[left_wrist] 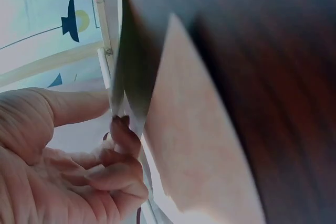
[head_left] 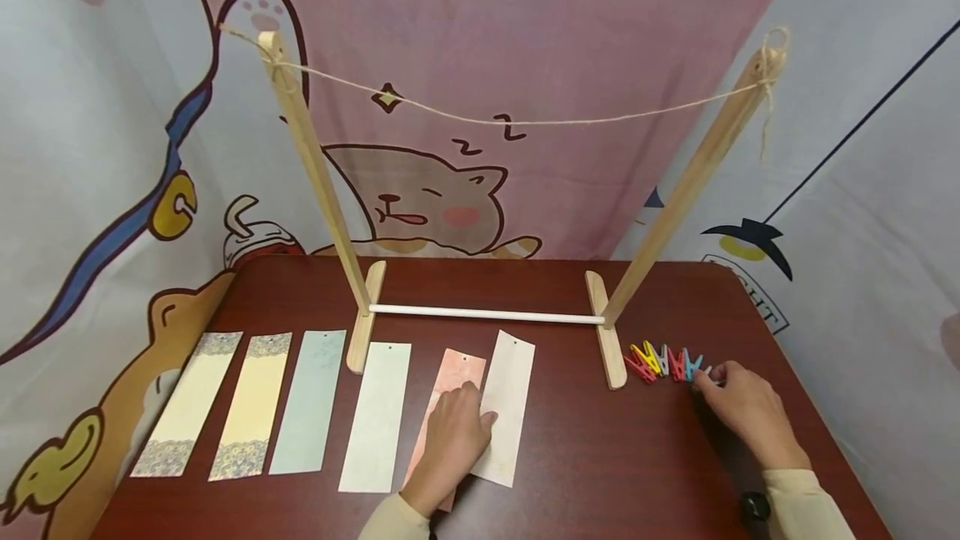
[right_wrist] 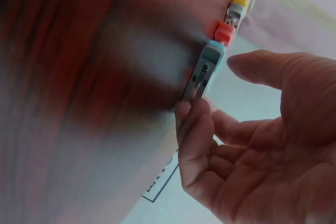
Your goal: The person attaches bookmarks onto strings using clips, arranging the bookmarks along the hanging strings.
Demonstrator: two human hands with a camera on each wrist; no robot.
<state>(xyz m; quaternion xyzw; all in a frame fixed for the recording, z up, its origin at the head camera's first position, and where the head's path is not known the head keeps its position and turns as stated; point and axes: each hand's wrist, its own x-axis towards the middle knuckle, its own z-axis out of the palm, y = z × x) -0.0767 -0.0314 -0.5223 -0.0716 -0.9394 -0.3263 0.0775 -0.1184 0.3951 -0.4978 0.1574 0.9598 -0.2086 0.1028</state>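
Observation:
My left hand (head_left: 455, 432) pinches the left edge of a white card (head_left: 507, 407) between thumb and fingers. In the left wrist view that card stands tilted on edge above the pink card (left_wrist: 197, 129), which lies partly under my hand. At the right, my right hand (head_left: 750, 411) is at the end of a row of small clothespins. Its fingertips touch a grey clothespin (right_wrist: 201, 72), while the thumb stays a little apart from it. Beside this one are a light blue clothespin (head_left: 692, 366) and a red clothespin (head_left: 677, 365).
A wooden frame with a white crossbar (head_left: 487, 314) and a sagging string (head_left: 525, 122) stands behind the cards. Left of my left hand lie a pale green card (head_left: 377, 415), a blue-grey card (head_left: 308, 402) and two lace-edged cream cards. More clothespins, including a yellow clothespin (head_left: 647, 357), lie near the right foot.

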